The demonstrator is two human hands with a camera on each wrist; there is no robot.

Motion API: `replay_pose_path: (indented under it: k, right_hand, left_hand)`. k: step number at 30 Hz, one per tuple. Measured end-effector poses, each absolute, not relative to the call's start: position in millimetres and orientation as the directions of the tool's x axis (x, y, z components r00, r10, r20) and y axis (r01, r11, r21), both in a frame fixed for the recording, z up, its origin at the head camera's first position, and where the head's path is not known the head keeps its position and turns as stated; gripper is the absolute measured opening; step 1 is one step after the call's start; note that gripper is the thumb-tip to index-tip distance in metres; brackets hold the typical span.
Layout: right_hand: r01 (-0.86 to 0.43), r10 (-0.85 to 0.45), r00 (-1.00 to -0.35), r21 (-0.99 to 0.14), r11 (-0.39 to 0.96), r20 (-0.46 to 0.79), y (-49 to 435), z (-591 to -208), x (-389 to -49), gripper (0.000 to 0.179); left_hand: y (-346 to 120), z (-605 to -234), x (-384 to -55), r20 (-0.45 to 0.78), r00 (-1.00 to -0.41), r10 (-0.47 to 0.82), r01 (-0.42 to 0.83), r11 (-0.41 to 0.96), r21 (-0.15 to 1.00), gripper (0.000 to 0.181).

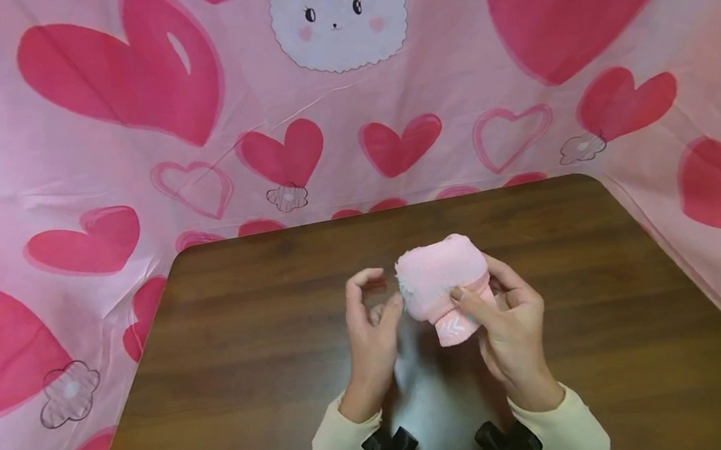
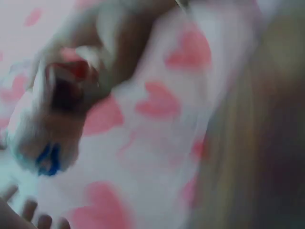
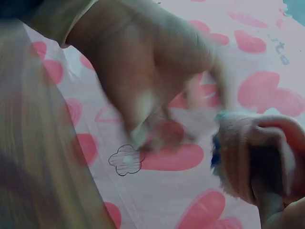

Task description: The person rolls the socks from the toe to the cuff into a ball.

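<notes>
A soft pink knitted bundle (image 1: 443, 275), which looks like balled-up socks, is held above the table. White chevrons mark its lower flap, and frayed pale-green threads line its left edge. My right hand (image 1: 513, 326) grips it from the right, thumb across the front and fingers behind. In the left wrist view the bundle (image 2: 45, 133) shows a dark opening and a blue mark, all blurred. My left hand (image 1: 372, 337) is just left of it, fingers loosely bent. The right wrist view shows a gap between the left hand (image 3: 157, 67) and the bundle (image 3: 233, 162).
A brown wooden table (image 1: 251, 375) lies beneath both hands. Pink cloth with hearts (image 1: 402, 147) hangs behind the table and along its sides. Black devices (image 1: 390, 445) are strapped at both wrists, over cream sleeves (image 1: 346, 445).
</notes>
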State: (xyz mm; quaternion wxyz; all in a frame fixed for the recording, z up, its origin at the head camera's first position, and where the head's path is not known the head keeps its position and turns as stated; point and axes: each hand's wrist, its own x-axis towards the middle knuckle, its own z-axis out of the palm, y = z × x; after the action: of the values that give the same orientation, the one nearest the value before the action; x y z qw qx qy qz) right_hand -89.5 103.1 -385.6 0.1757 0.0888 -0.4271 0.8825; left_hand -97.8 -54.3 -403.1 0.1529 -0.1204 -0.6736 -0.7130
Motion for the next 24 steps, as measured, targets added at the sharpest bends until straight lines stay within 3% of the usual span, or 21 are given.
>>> replay_pose_path:
  k: [2, 4, 6, 8, 11, 14, 18, 21, 24]
  right_hand:
    - [-0.407, 0.213, -0.911, -0.685, -0.603, 0.354, 105, -383, -87, 0.035]
    - [-0.42, 0.186, -0.897, -0.645, -0.639, 0.4, 106, -382, -84, 0.038]
    - [-0.424, 0.151, -0.882, -0.61, -0.669, 0.446, 106, -381, -81, 0.045]
    - [-0.406, 0.106, -0.874, -0.593, -0.696, 0.473, 106, -381, -78, 0.05]
    - [-0.373, 0.065, -0.88, -0.6, -0.708, 0.471, 105, -381, -75, 0.052]
    - [-0.37, 0.092, -0.901, -0.641, -0.672, 0.423, 101, -382, -73, 0.045]
    - [-0.365, 0.11, -0.903, -0.606, -0.707, 0.416, 96, -385, -74, 0.036]
    - [-0.346, 0.086, -0.89, -0.542, -0.766, 0.448, 95, -387, -75, 0.033]
    - [-0.359, 0.081, -0.894, -0.597, -0.718, 0.441, 95, -389, -74, 0.029]
  left_hand:
    - [-61, -396, -99, 0.659, -0.751, -0.041, 0.638, 0.209, 0.741, 0.05]
    - [-65, -387, -100, 0.818, -0.575, 0.03, 0.774, 0.344, 0.531, 0.059]
    - [-67, -377, -101, 0.877, -0.467, 0.109, 0.84, 0.365, 0.402, 0.064]
    - [-68, -369, -100, 0.898, -0.407, 0.165, 0.875, 0.353, 0.331, 0.067]
    - [-66, -362, -96, 0.9, -0.373, 0.223, 0.881, 0.391, 0.268, 0.069]
    - [-64, -359, -92, 0.898, -0.386, 0.212, 0.841, 0.481, 0.248, 0.076]
    - [-63, -359, -87, 0.901, -0.389, 0.191, 0.792, 0.569, 0.221, 0.09]
    - [-64, -360, -88, 0.912, -0.369, 0.18, 0.773, 0.604, 0.193, 0.087]
    - [-66, -362, -91, 0.925, -0.35, 0.146, 0.765, 0.615, 0.192, 0.08]
